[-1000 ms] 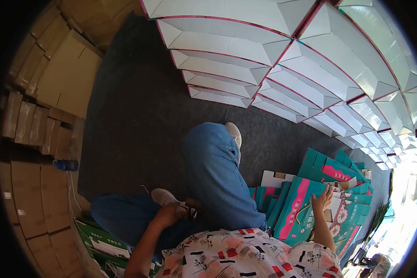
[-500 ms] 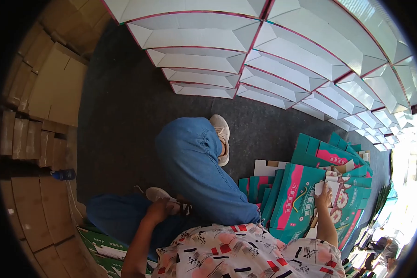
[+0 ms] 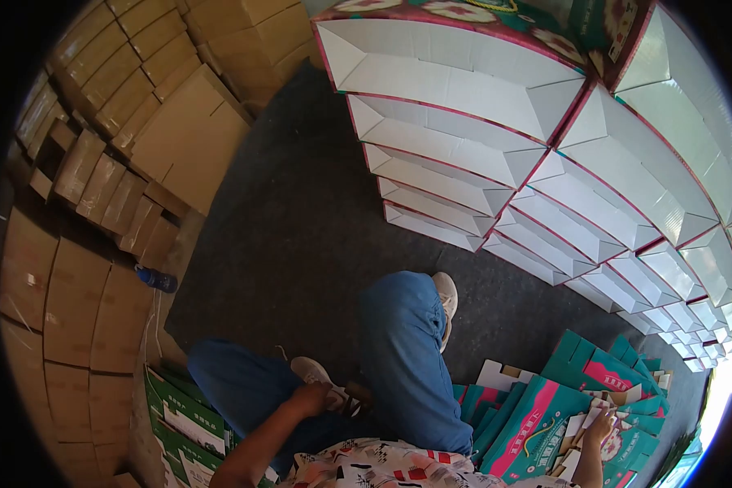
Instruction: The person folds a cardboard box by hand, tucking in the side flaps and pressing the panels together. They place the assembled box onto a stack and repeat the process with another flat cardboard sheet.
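My left hand [image 3: 309,400] rests by my ankle, against the light lace-up shoe [image 3: 311,371]; how its fingers lie is too dark to make out. My right hand [image 3: 600,427] is at the lower right, its fingers closed on the edge of a flattened green gift carton [image 3: 644,421] with printed round pictures. Beside it a green carton with a pink stripe and a yellow cord handle [image 3: 537,431] leans on the pile. More folded green cartons [image 3: 587,362] lie fanned out beyond my hand, some showing white and brown flaps.
Stacked open white boxes with red edges [image 3: 464,130] form a wall ahead and to the right. Brown cardboard boxes [image 3: 77,301] are piled on the left, with a dark blue bottle [image 3: 156,279] beside them. Green printed cartons [image 3: 189,419] lie by my left knee. Dark flooring [image 3: 293,236] runs between.
My view has tilted up and turned left, so the scene sits lower and further right. My right hand stays at the green cartons, and my left hand stays by the shoe.
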Action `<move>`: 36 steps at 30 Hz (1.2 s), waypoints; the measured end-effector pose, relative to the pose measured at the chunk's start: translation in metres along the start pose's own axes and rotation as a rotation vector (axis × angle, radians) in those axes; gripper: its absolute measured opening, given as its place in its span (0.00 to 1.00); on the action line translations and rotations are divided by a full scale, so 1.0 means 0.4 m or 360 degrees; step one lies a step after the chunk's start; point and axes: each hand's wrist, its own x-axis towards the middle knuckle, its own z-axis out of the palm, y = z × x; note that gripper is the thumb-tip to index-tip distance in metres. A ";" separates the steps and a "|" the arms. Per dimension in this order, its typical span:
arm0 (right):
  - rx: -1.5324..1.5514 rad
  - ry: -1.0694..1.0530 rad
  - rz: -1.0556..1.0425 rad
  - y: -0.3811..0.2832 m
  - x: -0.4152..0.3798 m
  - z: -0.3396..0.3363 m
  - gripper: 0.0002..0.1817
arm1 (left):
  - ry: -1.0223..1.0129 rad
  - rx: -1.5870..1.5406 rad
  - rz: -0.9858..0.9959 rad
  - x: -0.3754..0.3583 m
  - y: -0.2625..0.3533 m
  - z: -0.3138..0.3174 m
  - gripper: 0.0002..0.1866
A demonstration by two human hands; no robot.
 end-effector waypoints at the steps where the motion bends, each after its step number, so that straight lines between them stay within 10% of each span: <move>1: -0.0024 0.0079 0.0051 0.016 0.016 0.046 0.18 | 0.0003 0.0028 0.0004 0.002 0.001 0.000 0.25; 7: 0.0526 0.0274 0.0632 0.076 0.026 -0.028 0.16 | -0.0004 0.0101 0.0007 0.016 0.015 0.009 0.24; 13: 0.0432 -0.0427 0.0223 0.052 0.063 -0.177 0.24 | -0.0010 0.0050 -0.0001 0.020 0.033 0.015 0.23; 23: 0.0887 0.0164 -0.0353 -0.237 -0.076 -0.952 0.15 | 0.0153 0.0015 0.0119 0.012 0.043 -0.015 0.21; 25: 0.1111 0.0582 -0.0714 -0.244 -0.101 -1.010 0.13 | 0.0199 -0.0003 0.0146 0.011 0.045 -0.020 0.21; 36: 0.1734 0.0650 -0.1111 -0.208 -0.004 -1.405 0.11 | 0.0403 -0.0019 0.0255 -0.001 0.037 -0.029 0.22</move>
